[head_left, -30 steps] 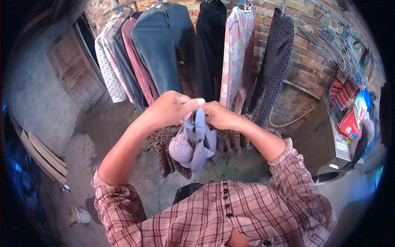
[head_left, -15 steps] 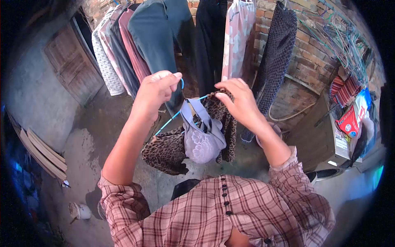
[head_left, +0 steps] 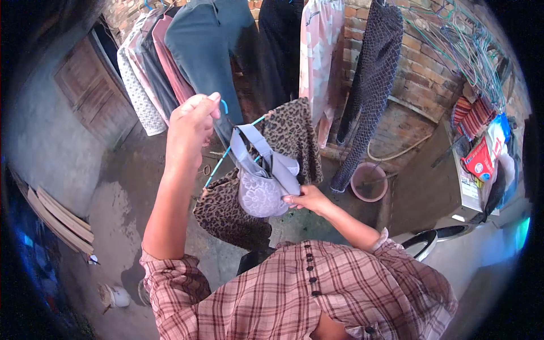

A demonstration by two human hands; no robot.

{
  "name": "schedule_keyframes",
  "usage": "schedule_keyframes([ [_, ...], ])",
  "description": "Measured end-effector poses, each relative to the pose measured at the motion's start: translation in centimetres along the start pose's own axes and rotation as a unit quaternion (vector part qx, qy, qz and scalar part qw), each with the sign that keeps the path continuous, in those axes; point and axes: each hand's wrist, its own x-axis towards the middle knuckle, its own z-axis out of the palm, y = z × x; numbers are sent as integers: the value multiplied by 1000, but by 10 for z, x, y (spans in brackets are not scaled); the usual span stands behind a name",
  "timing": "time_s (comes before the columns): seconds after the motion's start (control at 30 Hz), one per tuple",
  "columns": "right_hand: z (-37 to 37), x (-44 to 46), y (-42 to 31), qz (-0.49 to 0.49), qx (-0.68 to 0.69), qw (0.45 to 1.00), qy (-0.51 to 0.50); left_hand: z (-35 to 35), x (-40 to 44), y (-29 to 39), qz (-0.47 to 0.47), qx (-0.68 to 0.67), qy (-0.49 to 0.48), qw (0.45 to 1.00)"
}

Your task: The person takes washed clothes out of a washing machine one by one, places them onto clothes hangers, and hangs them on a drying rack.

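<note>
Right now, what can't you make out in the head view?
In the head view:
Blue hanger: hook tip hidden by the left hand.
Right hand: some fingers hidden behind the lavender bra.
Leopard-print garment: middle hidden by the bra.
Grey-green trousers: top cut off by the upper edge.
Red packet: lettering too small to read.

Bra (head_left: 258, 192) before cloth (head_left: 294, 133) (both on one hanger (head_left: 218, 166)), bucket (head_left: 367, 195) right, door (head_left: 93, 85) left
</note>
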Motion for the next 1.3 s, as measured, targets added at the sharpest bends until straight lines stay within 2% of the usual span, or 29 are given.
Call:
schedule_keyframes([
  [0.03,-3,-2,0,-33,-42,999,9,-2,0,0,-2,16,16,1000],
  [0.13,-13,-18,-15,-142,13,982,127,-12,2,-12,-5,22,39,999],
  [0.17,-18,-25,-28,-167,43,976,130,-14,1,-16,-6,21,46,999],
  [0.2,-24,-40,-50,-99,106,984,102,-15,1,-19,-6,20,53,998],
  [0.27,-29,-61,-87,-177,139,972,74,-15,0,-28,-5,25,62,998],
  [0.37,-42,-98,-143,-282,179,942,-44,-18,5,-43,0,19,48,999],
  [0.4,-46,-104,-156,-314,137,939,-42,-21,8,-50,1,14,38,999],
  [0.47,-69,-97,-184,-283,-146,941,-112,-19,9,-56,-6,22,30,999],
  [0.5,-68,-90,-190,-297,-100,942,-120,-15,5,-54,-11,35,28,999],
  [0.6,-76,-111,-235,-380,-147,880,-244,-10,3,-56,-16,14,5,1000],
  [0.63,-73,-113,-244,-411,-165,874,-201,-8,0,-56,-17,9,-8,1000],
  [0.67,-73,-102,-246,-392,-210,884,-140,-6,-2,-55,-17,4,-24,1000],
  [0.73,-69,-99,-257,-403,-167,893,-112,-2,-5,-49,-17,18,-11,1000],
  [0.77,-73,-101,-260,-373,-203,883,-199,-1,-6,-45,-13,32,5,999],
  [0.87,-62,-86,-271,-344,-188,909,-143,-5,-13,-48,-24,41,14,999],
  [1.0,-65,-92,-271,-372,-202,883,-203,-14,-12,-49,-28,15,7,999],
  [1.03,-60,-80,-263,-434,-192,871,-127,-15,-12,-48,-29,16,11,999],
  [1.07,-61,-82,-265,-334,-98,924,-160,-15,-12,-46,-29,17,13,999],
  [1.13,-62,-83,-264,-380,-160,901,-132,-18,-11,-45,-23,37,19,999],
  [1.23,-61,-78,-262,-481,-236,839,-97,-20,-13,-51,-30,10,1,1000],
  [1.3,-60,-84,-268,-426,-205,878,-75,-21,-10,-58,-41,-34,-17,998],
])
